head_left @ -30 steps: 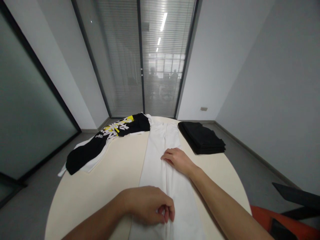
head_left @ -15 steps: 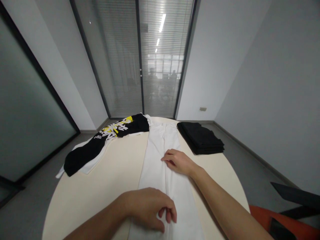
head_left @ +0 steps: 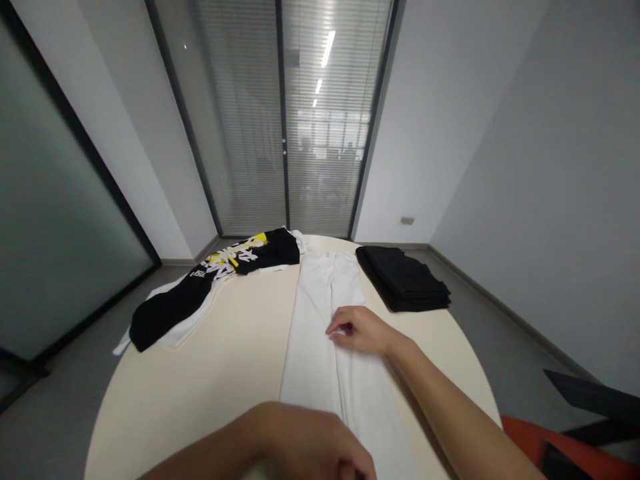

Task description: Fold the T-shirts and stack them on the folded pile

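A pair of white trousers (head_left: 313,320) lies lengthwise down the table, waist at the far end. My right hand (head_left: 359,330) rests over the legs, thumb and forefinger pinched together on the cloth by the line between the two legs. Lower down, my left hand (head_left: 315,437) hangs over the near part of the trousers with its fingers curled in. The bottom of the picture cuts off those fingertips, so what they hold, if anything, is hidden. The near ends of the trouser legs are partly behind this hand and out of the picture.
A round cream table (head_left: 240,333) carries everything. To the left lies a black and white top (head_left: 170,310) with yellow and white print. A stack of folded black clothes (head_left: 403,280) sits at the right. An orange and black chair (head_left: 565,440) stands at lower right.
My left hand has moved toward me and slightly right, partly leaving the picture. My right hand has shifted slightly nearer. The line between the trouser legs now slants more to the right.
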`<state>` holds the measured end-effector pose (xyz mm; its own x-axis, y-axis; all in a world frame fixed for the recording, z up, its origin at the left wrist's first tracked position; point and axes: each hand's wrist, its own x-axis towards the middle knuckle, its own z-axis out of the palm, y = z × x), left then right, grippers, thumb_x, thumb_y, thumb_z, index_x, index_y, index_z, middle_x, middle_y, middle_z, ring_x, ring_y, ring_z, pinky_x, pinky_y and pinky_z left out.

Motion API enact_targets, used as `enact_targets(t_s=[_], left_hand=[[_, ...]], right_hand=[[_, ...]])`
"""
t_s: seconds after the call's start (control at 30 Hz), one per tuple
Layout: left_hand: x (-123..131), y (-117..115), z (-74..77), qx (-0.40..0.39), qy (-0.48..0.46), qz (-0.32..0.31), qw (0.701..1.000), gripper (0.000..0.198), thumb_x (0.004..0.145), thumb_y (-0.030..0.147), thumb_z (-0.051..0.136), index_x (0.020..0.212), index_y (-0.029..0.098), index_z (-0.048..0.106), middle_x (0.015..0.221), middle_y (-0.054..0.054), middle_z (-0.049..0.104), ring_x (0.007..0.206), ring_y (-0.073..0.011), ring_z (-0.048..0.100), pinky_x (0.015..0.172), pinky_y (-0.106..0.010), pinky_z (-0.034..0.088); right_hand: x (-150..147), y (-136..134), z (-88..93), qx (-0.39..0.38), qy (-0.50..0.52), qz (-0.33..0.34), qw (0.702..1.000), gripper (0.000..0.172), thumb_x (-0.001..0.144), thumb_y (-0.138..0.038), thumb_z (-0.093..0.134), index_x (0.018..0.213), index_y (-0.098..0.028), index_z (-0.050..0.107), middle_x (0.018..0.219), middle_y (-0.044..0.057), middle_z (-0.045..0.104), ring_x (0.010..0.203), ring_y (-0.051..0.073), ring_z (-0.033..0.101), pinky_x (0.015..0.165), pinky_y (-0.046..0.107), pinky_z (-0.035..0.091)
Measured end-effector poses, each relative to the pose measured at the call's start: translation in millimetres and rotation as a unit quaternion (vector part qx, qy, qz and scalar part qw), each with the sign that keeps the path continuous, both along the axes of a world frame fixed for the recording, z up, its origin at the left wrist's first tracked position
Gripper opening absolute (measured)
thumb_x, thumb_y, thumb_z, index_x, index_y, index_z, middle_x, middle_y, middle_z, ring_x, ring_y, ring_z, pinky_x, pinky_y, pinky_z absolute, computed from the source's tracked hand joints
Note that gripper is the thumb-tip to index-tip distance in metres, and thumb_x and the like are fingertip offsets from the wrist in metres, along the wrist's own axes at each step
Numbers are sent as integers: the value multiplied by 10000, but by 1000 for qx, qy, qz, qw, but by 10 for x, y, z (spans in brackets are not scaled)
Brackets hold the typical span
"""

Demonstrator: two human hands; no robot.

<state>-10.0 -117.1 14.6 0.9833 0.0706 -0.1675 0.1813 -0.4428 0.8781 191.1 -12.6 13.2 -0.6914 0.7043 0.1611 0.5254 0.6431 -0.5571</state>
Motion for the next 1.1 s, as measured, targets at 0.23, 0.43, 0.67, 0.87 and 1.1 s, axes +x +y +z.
enact_targets(t_s=[0.23, 0.43, 0.67, 0.87, 1.1], left_hand=[[-190, 229, 13, 311, -96, 201, 924, 537, 868, 447, 655, 1358, 236, 592, 1554, -125, 427, 1460, -338, 331, 1192, -536, 241], [-201, 260, -104, 329, -20, 174, 928, 749, 877, 610, 601, 1515, 265, 415, 1642, -148, 242, 1514, -400, 158, 1188, -636, 173], [-209, 263, -91, 325, -15, 177, 929, 749, 883, 633, 577, 1518, 275, 405, 1641, -136, 251, 1516, -388, 159, 1198, -621, 176], [-215, 280, -129, 316, -15, 176, 932, 773, 873, 648, 581, 1524, 273, 399, 1645, -132, 241, 1515, -396, 152, 1194, -639, 167], [-230, 284, -99, 312, -22, 166, 935, 759, 892, 644, 558, 1531, 271, 386, 1649, -145, 211, 1516, -392, 153, 1194, -642, 149]], right_hand=[[-31, 120, -161, -25, 94, -149, 984, 288, 954, -360, 530, 1044, -170, 726, 835, 42, 731, 687, 152, 617, 645, 255, 472], [-69, 362, -182, 51, 51, -248, 966, 274, 957, -337, 503, 1021, -194, 727, 940, 51, 751, 745, 161, 650, 723, 271, 478], [-306, 885, -134, 4, -18, -351, 936, 229, 917, -312, 557, 978, -199, 746, 964, 66, 759, 874, 177, 681, 768, 253, 459], [-471, 1068, -136, -37, -37, -390, 919, 225, 836, -410, 657, 829, -206, 750, 839, 49, 761, 799, 190, 681, 688, 264, 431], [-482, 1077, -89, -15, -45, -425, 904, 168, 836, -337, 619, 815, -200, 714, 848, 54, 754, 819, 201, 677, 719, 281, 413]])
